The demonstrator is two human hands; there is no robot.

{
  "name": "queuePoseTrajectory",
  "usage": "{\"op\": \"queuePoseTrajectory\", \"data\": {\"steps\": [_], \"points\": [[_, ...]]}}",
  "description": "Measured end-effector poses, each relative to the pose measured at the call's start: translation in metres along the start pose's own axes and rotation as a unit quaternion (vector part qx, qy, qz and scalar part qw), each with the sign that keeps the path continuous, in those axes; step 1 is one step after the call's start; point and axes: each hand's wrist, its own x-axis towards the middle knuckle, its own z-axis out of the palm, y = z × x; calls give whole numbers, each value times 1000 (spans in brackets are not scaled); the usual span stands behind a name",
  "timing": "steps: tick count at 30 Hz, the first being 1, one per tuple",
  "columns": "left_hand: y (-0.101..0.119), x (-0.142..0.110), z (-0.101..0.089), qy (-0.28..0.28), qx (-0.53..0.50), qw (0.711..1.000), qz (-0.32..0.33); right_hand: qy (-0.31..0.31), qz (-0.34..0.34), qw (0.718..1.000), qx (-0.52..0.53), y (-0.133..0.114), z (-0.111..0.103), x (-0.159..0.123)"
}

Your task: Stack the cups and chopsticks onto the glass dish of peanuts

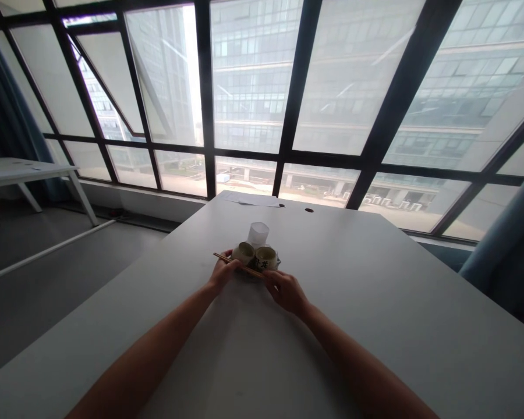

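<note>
Two small ceramic cups stand side by side on a small dark tray (276,265) in the middle of the white table (375,302): the left cup (243,252) and the right cup (266,256). A clear plastic cup (258,233) stands just behind them. A pair of wooden chopsticks (233,262) lies across the tray's near edge. My left hand (221,273) is closed on the tray's left side by the chopsticks. My right hand (287,291) is closed at the tray's right near side, its fingertips on the chopsticks' end.
A sheet of paper (253,199) lies at the table's far edge, with two small dark spots (308,210) near it. Another white table (21,171) stands at the left. Tall windows with dark frames fill the far wall. Blue curtains hang at both sides.
</note>
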Motion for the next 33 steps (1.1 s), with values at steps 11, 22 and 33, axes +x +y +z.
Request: {"op": "queuePoseTrajectory", "data": {"steps": [11,22,33], "points": [[-6,-39,46,-74,77,994,-24,-61,55,997,-8,7,-69,-43],[9,-72,53,-108,177,959,193,-165,66,976,-127,-40,-105,-41],[33,-40,70,-197,293,921,167,-36,154,987,-39,-5,-115,-15]]}}
